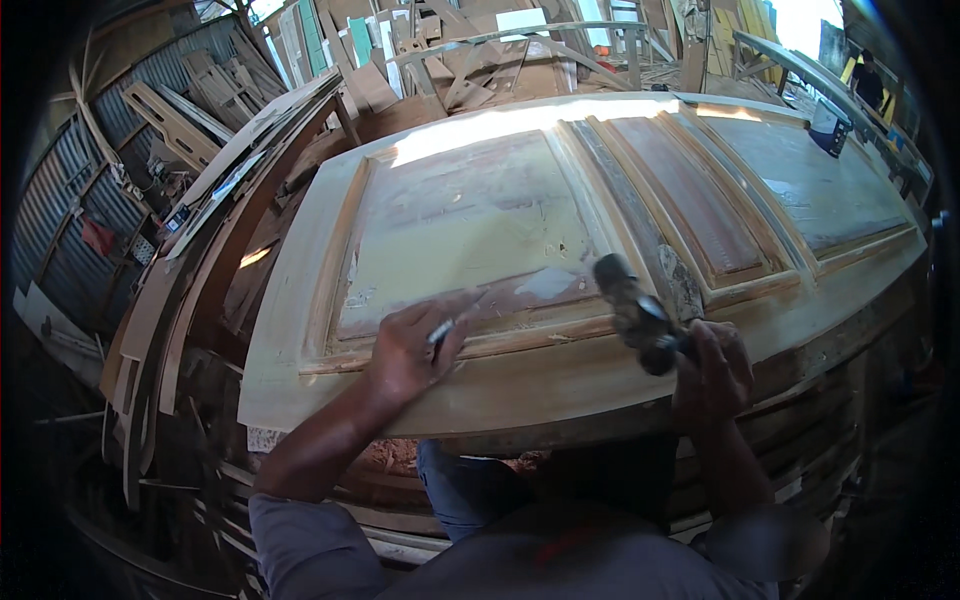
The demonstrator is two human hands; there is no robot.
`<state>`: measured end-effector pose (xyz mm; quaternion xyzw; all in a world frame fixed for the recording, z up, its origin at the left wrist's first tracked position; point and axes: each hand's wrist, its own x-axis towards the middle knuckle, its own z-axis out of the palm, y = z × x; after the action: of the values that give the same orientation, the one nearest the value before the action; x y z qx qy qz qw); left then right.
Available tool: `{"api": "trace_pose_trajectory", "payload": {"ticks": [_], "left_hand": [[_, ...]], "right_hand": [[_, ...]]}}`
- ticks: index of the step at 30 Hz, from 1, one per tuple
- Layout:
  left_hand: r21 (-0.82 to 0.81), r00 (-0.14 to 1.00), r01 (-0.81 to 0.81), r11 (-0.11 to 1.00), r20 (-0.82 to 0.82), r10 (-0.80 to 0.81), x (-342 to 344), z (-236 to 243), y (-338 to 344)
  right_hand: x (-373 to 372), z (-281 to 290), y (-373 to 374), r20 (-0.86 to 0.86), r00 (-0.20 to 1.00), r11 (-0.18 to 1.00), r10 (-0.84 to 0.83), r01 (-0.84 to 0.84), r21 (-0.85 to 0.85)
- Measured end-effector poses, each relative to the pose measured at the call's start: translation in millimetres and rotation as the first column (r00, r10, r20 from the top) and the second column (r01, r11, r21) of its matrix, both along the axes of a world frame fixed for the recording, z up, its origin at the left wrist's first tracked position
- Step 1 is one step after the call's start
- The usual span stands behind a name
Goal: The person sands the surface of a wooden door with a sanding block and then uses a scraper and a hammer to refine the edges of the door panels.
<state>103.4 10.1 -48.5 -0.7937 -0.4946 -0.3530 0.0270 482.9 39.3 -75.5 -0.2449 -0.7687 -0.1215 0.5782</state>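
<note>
Panelled wooden door (560,215) lies flat on the counter, mostly stripped: the left panel shows pale bare wood with patches of old finish, the right panels look redder, so more scraping seems left there. Left hand (415,345) rests at the left panel's lower moulding, fingers closed on a small thin tool (441,329), possibly a blade or pencil. Right hand (712,370) fingers wrapped tight round the handle of a dark hammer-like tool (632,308), head over the door's middle stile.

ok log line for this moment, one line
left hand: holds thin tool on door panel | right hand: grips hammer
</note>
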Motion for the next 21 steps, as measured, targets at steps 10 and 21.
{"api": "trace_pose_trajectory", "payload": {"ticks": [10,21], "left_hand": [[0.032,0.907,0.286,0.958,-0.330,-0.260,2,0,3],[-0.114,0.885,0.264,0.958,-0.366,-0.287,11,2,11]], "right_hand": [[1,-10,4,-0.052,0.999,0.999,-0.012,0.014,0.029],[2,-15,7,-0.067,0.997,0.998,0.047,-0.045,0.033]]}}
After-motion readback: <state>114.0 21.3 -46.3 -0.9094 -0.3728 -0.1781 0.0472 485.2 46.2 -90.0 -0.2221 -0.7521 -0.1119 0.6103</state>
